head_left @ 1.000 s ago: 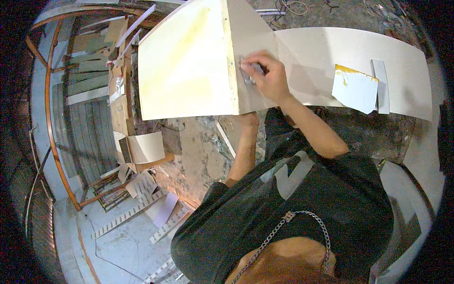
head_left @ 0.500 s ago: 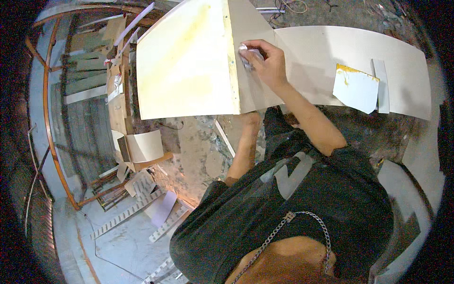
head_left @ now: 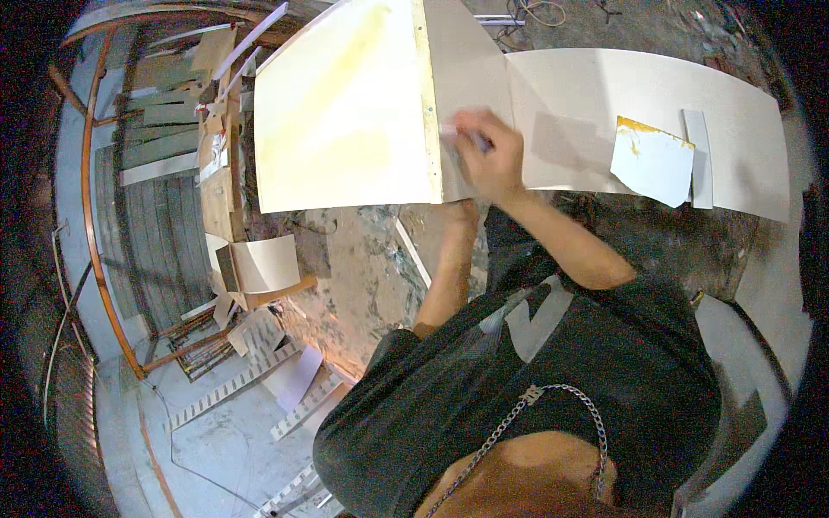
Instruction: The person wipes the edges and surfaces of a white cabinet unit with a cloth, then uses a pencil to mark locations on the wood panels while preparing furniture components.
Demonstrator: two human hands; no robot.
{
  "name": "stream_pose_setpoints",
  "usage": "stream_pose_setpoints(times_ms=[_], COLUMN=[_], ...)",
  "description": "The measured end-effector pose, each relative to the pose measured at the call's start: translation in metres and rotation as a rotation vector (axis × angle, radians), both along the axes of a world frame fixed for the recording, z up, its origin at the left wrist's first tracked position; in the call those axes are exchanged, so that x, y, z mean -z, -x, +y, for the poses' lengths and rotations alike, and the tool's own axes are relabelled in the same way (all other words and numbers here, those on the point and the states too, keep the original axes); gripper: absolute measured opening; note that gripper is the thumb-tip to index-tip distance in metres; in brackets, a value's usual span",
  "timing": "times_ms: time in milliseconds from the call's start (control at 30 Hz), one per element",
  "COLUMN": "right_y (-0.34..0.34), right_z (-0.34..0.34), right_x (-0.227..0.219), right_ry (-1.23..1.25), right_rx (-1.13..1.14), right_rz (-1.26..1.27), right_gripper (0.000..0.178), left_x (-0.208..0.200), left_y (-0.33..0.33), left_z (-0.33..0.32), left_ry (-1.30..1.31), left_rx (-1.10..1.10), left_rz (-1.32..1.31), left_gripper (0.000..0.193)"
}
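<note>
My right hand point(head_left: 492, 160) is closed around a small whitish wad point(head_left: 447, 129), perhaps cloth or paper, its outline smeared by motion. It works at the grey-beige side face of a large panel piece, beside a pale edge strip point(head_left: 427, 95) dotted with small fasteners. To the left of that strip spreads the brightly lit cream panel point(head_left: 345, 121), with a yellowish smear on it. My left hand point(head_left: 462, 210) reaches up to the panel's lower edge; its fingers are hidden behind the panel.
A long beige board point(head_left: 579, 82) extends right, bearing a white offcut point(head_left: 654, 164) with a yellow-stained edge and a narrow grey strip point(head_left: 698, 160). At left stand a wooden bench point(head_left: 220, 186) and an orange-brown metal frame point(head_left: 89, 207). White slotted strips point(head_left: 233, 388) lie lower left.
My right hand has moved down along the side face, nearer my body, with the wad still in it. The panel has shifted slightly right in view. My left hand stays at the lower edge.
</note>
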State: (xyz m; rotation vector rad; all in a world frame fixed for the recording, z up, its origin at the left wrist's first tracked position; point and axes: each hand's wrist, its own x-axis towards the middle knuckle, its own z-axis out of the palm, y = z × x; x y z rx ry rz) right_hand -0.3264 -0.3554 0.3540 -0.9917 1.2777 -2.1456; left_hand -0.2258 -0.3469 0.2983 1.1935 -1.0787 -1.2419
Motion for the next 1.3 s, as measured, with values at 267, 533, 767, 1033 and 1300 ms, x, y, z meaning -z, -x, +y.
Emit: stream_pose_setpoints(times_ms=[267, 533, 767, 1033, 1300], right_y=[-0.006, -0.033, 0.002, 0.016, -0.046], right_z=[0.015, 0.039, -0.041, -0.017, 0.057], right_x=[0.005, 0.012, 0.012, 0.009, 0.021], right_ry=[0.039, 0.135, -0.091, -0.239, -0.075], right_rx=[-0.006, 0.011, 0.144, 0.125, 0.136], right_rz=[0.078, 0.116, -0.085, 0.077, 0.053], right_gripper=[0.012, 0.012, 0.016, 0.017, 0.013], left_x=[0.023, 0.045, 0.055, 0.04, 0.039], left_y=[-0.004, -0.03, -0.027, -0.026, -0.026], left_z=[-0.01, -0.024, -0.034, -0.052, -0.043], left_ry=[0.117, 0.011, -0.038, -0.122, -0.183], left_rx=[-0.044, -0.003, 0.112, 0.497, 0.657], left_rz=[0.024, 0.161, 0.328, 0.305, 0.264], left_gripper=[0.042, 0.041, 0.037, 0.037, 0.037])
